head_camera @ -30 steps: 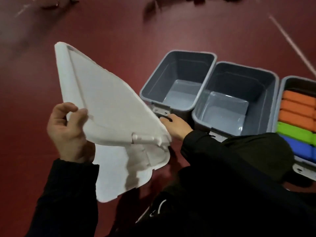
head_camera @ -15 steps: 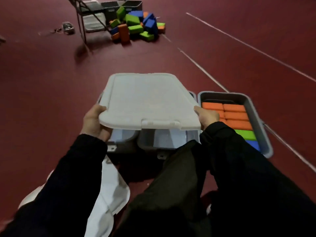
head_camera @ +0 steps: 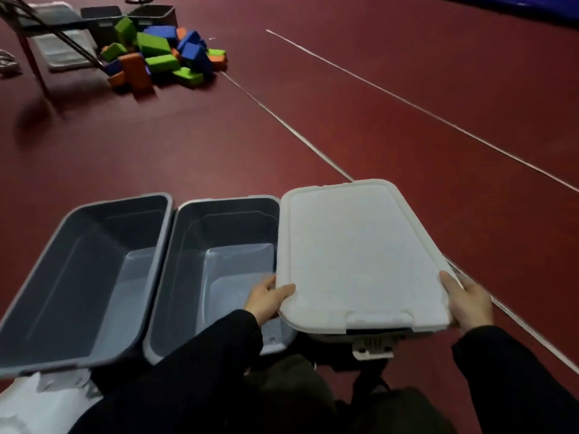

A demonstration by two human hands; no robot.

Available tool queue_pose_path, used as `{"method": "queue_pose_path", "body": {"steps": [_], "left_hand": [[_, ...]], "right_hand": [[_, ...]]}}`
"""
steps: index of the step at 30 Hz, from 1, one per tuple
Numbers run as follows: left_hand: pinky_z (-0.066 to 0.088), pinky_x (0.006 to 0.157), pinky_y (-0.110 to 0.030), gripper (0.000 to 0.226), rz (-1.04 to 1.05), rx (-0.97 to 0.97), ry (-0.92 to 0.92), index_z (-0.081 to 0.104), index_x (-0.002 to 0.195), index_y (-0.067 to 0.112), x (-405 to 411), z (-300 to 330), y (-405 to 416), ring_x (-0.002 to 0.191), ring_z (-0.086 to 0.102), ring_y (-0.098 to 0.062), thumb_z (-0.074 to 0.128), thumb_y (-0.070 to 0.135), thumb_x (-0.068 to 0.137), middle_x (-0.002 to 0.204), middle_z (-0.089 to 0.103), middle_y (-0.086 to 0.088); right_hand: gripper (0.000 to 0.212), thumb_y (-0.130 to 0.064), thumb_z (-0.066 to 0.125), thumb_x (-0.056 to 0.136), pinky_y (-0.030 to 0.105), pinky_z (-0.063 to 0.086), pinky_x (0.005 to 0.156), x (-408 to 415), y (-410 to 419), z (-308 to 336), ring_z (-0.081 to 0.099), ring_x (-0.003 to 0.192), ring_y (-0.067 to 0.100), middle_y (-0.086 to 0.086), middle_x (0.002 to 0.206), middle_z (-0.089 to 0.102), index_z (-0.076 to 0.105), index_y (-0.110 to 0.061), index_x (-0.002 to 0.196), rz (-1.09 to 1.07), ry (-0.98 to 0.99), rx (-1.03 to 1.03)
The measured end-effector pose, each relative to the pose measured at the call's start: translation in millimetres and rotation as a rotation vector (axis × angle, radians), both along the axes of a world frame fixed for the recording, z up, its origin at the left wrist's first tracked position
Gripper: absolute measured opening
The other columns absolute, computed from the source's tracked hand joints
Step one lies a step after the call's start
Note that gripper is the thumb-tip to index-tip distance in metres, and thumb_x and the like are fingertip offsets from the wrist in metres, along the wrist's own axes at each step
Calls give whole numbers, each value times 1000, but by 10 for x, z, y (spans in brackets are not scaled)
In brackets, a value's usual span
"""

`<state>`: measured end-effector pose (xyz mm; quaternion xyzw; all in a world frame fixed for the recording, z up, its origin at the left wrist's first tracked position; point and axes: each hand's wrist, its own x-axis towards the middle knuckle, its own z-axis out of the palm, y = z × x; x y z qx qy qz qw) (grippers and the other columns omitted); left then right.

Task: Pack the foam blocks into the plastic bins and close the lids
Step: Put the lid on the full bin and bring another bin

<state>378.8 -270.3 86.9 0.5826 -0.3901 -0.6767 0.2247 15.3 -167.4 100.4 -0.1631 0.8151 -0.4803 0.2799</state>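
Where half second ago white lid (head_camera: 360, 261) hovered over two empty grey bins, it now sits on rightmost bin, hiding orange, green, blue blocks packed there. Left hand (head_camera: 266, 300) grips near-left corner, thumb on top, fingers curled beneath; right hand (head_camera: 470, 303) clasps near-right corner. Latch (head_camera: 372, 347) hangs loose below front edge, likely not yet snapped. Left bin (head_camera: 40, 286) and middle bin (head_camera: 185, 277) empty; loose foam blocks (head_camera: 163, 56) piled well away.

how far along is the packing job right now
Done: none visibly closed yet. In hand: the left hand and right hand hold the white lid over the right-hand bin; its latch hangs below. Left: two grey bins stand empty, and the foam blocks lie piled far off.
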Motion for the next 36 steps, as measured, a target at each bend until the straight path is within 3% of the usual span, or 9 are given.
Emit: {"method": "queue_pose_path", "body": {"steps": [5, 11, 15, 18, 22, 24, 28, 32, 36], "left_hand": [[57, 75, -19, 40, -114, -26, -106, 56, 133, 12, -423, -592, -102, 93, 69, -18, 63, 3, 94, 114, 71, -8], [48, 102, -35, 56, -279, -112, -508, 52, 130, 12, -755, -928, -119, 115, 57, -27, 59, 34, 79, 120, 59, -10], [44, 98, -35, 55, -459, -110, -721, 42, 135, 15, -840, -965, 4, 114, 50, -31, 59, 34, 86, 122, 48, -13], [46, 93, -38, 56, -538, -156, -826, 38, 136, 15, -809, -957, 46, 109, 57, -35, 60, 37, 89, 122, 50, -14], [47, 94, -41, 70, -746, -210, -982, 32, 144, 9, -804, -948, -50, 115, 59, -37, 54, 52, 93, 130, 58, -18], [48, 91, -41, 73, -813, -201, -1012, 28, 146, 9, -810, -937, -69, 115, 61, -35, 51, 55, 95, 129, 61, -16], [46, 87, -38, 68, -834, -193, -1019, 29, 143, 7, -864, -938, -66, 114, 61, -34, 51, 53, 97, 128, 62, -15], [47, 88, -37, 70, -881, -184, -1011, 30, 143, 5, -969, -924, -69, 113, 61, -33, 54, 50, 96, 127, 62, -14], [44, 78, -34, 69, -629, -154, -908, 34, 134, 6, -944, -877, -76, 97, 61, -30, 64, 50, 90, 111, 63, -9]], "right_hand": [[25, -25, 60, 101, 37, 45, 87, -372, -204, -613, 63, 102, 27, 11, 112, 68, 68, -9, 120, 63, 63, 94], [36, -34, 54, 101, 46, 48, 99, -601, -413, -1156, 62, 116, 34, 13, 128, 67, 64, -14, 130, 112, 73, 209], [45, -35, 56, 98, 49, 47, 103, -596, -361, -1301, 59, 120, 35, 11, 135, 63, 57, -15, 138, 64, -1, 255], [71, -41, 67, 91, 46, 47, 107, -460, -130, -1340, 58, 123, 29, 7, 140, 57, 41, -14, 151, -113, -114, 194], [53, -38, 71, 93, 42, 57, 85, -98, 167, -1383, 70, 103, 30, 11, 121, 70, 57, -8, 133, -359, -502, 35], [43, -42, 68, 94, 42, 59, 81, 180, 251, -1352, 72, 101, 28, 8, 114, 74, 61, -13, 126, -293, -604, -3], [43, -40, 72, 91, 47, 56, 97, 567, 324, -1392, 69, 106, 21, 4, 117, 69, 53, -16, 122, -251, -476, 26], [48, -50, 72, 86, 48, 56, 97, 487, 318, -1380, 70, 105, 22, 3, 114, 72, 57, -17, 117, -292, -521, 1], [31, -33, 70, 93, 48, 57, 96, 431, 415, -1407, 72, 103, 24, 9, 114, 73, 61, -13, 115, -290, -555, -29]]}}
